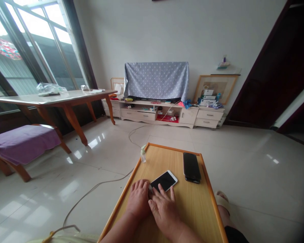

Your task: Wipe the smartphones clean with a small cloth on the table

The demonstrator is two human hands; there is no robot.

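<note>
A white smartphone (164, 181) with a dark screen lies slanted on a small wooden table (167, 155). My left hand (139, 197) rests against the phone's near left end, its fingers curled and pressed together; whatever they may hold is hidden. My right hand (166, 209) lies palm down with the fingers apart, and its fingertips reach over the phone's near edge and screen. Farther right on the table, a black smartphone (191, 165) sits on top of another dark, flat object (193, 180). A small clear pump bottle (143, 155) stands upright at the table's far left edge.
A thin cable (96, 185) runs across the tiled floor on the left. A dining table (73, 98) and a chair with a purple cloth (25, 140) stand beyond it. By the wall, a low white cabinet (138, 115) bears a cloth-covered panel (157, 81). A sandalled foot (222, 199) shows at right.
</note>
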